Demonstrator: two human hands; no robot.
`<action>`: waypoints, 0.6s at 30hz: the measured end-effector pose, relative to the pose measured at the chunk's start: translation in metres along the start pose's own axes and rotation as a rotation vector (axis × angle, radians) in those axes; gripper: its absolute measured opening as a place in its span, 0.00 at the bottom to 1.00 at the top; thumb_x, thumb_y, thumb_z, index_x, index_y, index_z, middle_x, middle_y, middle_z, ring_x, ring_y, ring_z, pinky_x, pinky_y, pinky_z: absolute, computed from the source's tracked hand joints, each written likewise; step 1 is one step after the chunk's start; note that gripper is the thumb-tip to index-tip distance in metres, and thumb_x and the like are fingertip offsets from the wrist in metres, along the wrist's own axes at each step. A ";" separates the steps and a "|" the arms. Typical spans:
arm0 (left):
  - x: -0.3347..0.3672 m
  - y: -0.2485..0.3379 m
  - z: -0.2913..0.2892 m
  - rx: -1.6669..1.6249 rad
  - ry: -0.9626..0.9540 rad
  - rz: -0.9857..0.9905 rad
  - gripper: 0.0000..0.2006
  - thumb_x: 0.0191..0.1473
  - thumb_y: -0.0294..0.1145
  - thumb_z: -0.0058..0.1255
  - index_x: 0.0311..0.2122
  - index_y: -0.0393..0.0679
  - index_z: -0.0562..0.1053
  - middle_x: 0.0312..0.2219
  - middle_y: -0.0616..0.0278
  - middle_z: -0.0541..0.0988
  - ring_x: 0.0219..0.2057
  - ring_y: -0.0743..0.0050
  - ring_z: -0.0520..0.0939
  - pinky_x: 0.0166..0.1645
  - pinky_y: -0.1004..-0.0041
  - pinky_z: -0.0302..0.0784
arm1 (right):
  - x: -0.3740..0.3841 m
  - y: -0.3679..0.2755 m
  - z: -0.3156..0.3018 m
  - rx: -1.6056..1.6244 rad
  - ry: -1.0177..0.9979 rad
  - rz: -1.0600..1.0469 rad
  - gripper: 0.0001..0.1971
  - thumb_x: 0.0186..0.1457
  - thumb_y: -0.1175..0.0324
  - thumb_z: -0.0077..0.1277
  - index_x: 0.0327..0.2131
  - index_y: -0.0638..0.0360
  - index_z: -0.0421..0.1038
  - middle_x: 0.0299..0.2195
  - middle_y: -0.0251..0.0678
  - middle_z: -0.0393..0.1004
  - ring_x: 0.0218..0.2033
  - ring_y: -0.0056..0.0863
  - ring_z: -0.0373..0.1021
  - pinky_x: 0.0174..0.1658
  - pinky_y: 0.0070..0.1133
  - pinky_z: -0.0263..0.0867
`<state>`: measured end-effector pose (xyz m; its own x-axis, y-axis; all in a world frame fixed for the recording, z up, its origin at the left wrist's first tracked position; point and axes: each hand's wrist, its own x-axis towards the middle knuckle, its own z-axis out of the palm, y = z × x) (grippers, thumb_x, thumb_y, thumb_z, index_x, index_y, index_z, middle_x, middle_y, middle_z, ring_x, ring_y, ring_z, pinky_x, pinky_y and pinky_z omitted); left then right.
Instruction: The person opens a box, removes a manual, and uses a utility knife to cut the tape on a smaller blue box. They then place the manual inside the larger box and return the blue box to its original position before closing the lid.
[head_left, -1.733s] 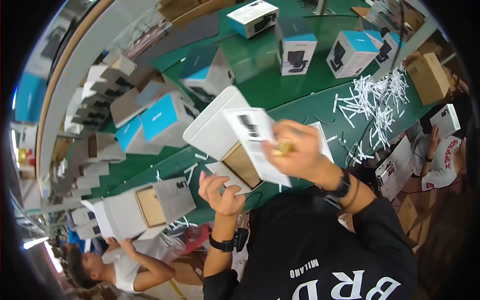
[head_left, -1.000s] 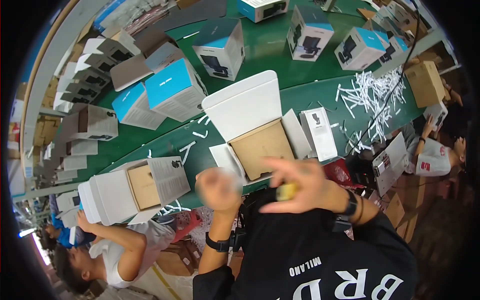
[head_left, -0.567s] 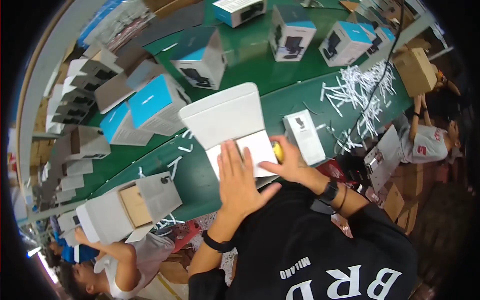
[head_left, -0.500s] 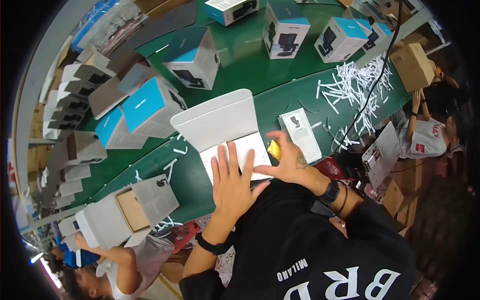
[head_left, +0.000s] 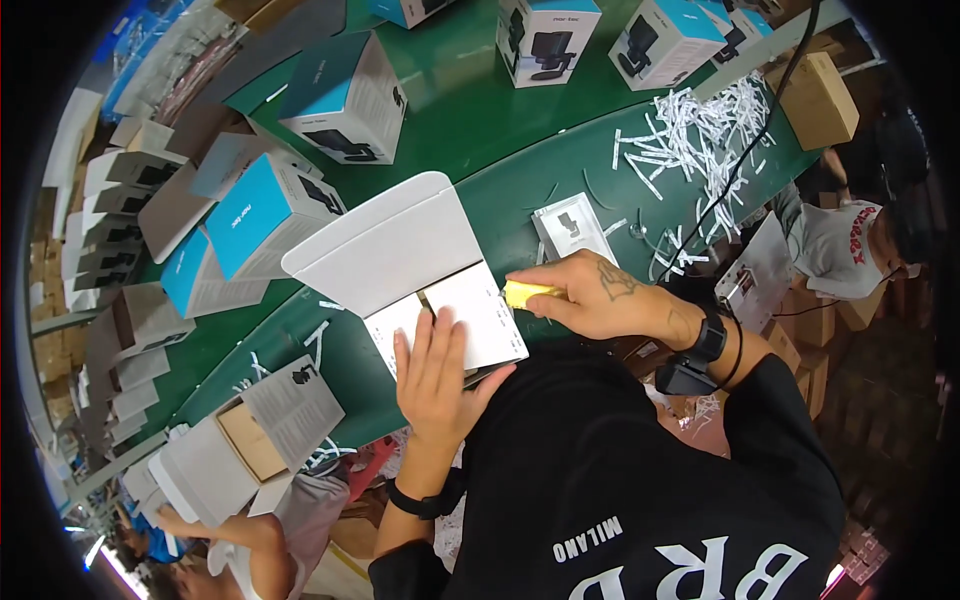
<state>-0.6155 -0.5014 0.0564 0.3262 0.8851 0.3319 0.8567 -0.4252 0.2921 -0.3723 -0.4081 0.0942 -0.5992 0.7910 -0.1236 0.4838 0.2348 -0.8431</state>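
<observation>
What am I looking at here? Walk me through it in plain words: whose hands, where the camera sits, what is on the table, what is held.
The camera sits on a person's head and looks down through a wide lens, so straight edges curve. Both hands are that person's own. The left hand lies flat on a white sheet over an open white box. The right hand holds a small yellow tool at the sheet's edge. On the green table stand blue and white cartons, a small leaflet and white paper strips. A co-worker's arm shows at the lower left.

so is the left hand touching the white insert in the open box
Touching. The head view shows the left hand lying flat, palm down, on the white insert of the open box, with no gap under the fingers.
</observation>
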 end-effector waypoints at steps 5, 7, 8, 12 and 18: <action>-0.012 -0.006 0.005 -0.117 0.155 -0.037 0.34 0.40 0.52 0.72 0.46 0.34 0.78 0.53 0.48 0.79 0.58 0.49 0.76 0.64 0.44 0.64 | 0.014 -0.009 -0.001 0.420 -0.202 0.487 0.16 0.58 0.70 0.55 0.49 0.65 0.76 0.25 0.43 0.79 0.21 0.30 0.76 0.27 0.22 0.69; -0.007 -0.006 0.001 -0.072 0.141 0.009 0.33 0.39 0.51 0.73 0.44 0.33 0.79 0.51 0.47 0.80 0.57 0.49 0.78 0.63 0.45 0.66 | 0.011 0.008 0.013 0.381 -0.129 0.362 0.14 0.57 0.69 0.56 0.46 0.64 0.76 0.25 0.42 0.79 0.21 0.28 0.76 0.26 0.22 0.68; -0.006 -0.005 0.001 -0.073 0.147 0.010 0.33 0.39 0.51 0.73 0.44 0.33 0.79 0.51 0.47 0.80 0.57 0.49 0.78 0.63 0.45 0.66 | 0.009 0.020 0.025 0.347 -0.058 0.239 0.13 0.56 0.68 0.57 0.43 0.63 0.76 0.25 0.41 0.79 0.20 0.26 0.75 0.24 0.21 0.68; -0.011 -0.008 0.005 -0.070 0.155 0.012 0.34 0.40 0.52 0.73 0.45 0.32 0.78 0.51 0.48 0.80 0.58 0.49 0.77 0.64 0.45 0.65 | 0.009 -0.006 0.031 -0.282 0.112 -0.090 0.10 0.54 0.66 0.59 0.36 0.61 0.74 0.24 0.37 0.78 0.18 0.21 0.73 0.22 0.21 0.66; -0.011 -0.007 0.006 -0.064 0.204 0.022 0.33 0.43 0.53 0.70 0.45 0.32 0.78 0.51 0.49 0.80 0.58 0.50 0.77 0.64 0.46 0.65 | 0.012 -0.007 0.050 -0.510 0.366 -0.326 0.13 0.50 0.61 0.62 0.32 0.59 0.73 0.21 0.38 0.75 0.19 0.29 0.72 0.26 0.25 0.69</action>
<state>-0.6222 -0.5067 0.0454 0.2516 0.8214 0.5119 0.8210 -0.4612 0.3364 -0.4147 -0.4282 0.0728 -0.5550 0.7531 0.3532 0.6082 0.6571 -0.4454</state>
